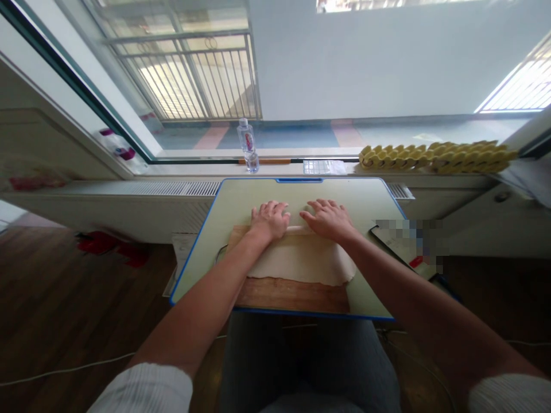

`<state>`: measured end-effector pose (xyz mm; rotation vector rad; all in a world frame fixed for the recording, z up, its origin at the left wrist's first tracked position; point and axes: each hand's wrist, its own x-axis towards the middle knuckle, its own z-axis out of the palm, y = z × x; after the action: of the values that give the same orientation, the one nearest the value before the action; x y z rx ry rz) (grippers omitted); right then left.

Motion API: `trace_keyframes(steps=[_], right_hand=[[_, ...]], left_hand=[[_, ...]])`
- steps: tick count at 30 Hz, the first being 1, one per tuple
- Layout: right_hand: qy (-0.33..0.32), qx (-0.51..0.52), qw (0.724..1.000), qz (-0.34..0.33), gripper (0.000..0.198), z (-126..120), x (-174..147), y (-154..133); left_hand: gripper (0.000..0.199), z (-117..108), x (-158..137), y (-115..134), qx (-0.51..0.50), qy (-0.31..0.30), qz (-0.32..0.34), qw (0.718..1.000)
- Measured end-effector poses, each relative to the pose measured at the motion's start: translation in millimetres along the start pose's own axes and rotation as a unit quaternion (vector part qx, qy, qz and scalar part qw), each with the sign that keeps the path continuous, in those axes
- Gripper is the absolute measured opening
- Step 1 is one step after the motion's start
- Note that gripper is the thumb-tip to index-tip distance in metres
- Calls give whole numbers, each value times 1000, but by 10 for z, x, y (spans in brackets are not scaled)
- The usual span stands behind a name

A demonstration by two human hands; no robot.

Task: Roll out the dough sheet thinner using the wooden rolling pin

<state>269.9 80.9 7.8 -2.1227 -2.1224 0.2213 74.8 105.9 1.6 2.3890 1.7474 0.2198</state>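
Observation:
A wide sheet of pale dough [301,259] lies over a wooden board [295,295], its near edge uneven. Along the far side of the dough runs a pale roll [298,230], like a rolling pin; whether dough is wrapped round it I cannot tell. My left hand [270,219] lies palm down on the roll's left part, fingers stretched forward and apart. On the right part rests my right hand [329,219], also flat with its fingers extended. The palms hide both ends of the roll.
The board sits on a small blue-edged table [365,198] against the windowsill. A plastic bottle [248,146], a clear packet [325,167] and a yellow wavy object [434,158] stand along the sill. Another bottle [120,149] is at left. A cable [69,368] crosses the floor.

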Motion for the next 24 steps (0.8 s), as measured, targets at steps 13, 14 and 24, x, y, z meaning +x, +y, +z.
trace_keyframes(steps=[13,14,24], right_hand=[[93,-40,995,2,61,103,-532,-77],[104,-43,994,1,60,121,-621,-87],[151,-1,985,-82,47,244,-1262,29]], left_hand=[[50,53,-472,109,8,71,45,996],[51,57,-553,112,7,79,50,996],[35,-34,-1102,77,-26,76,166,983]])
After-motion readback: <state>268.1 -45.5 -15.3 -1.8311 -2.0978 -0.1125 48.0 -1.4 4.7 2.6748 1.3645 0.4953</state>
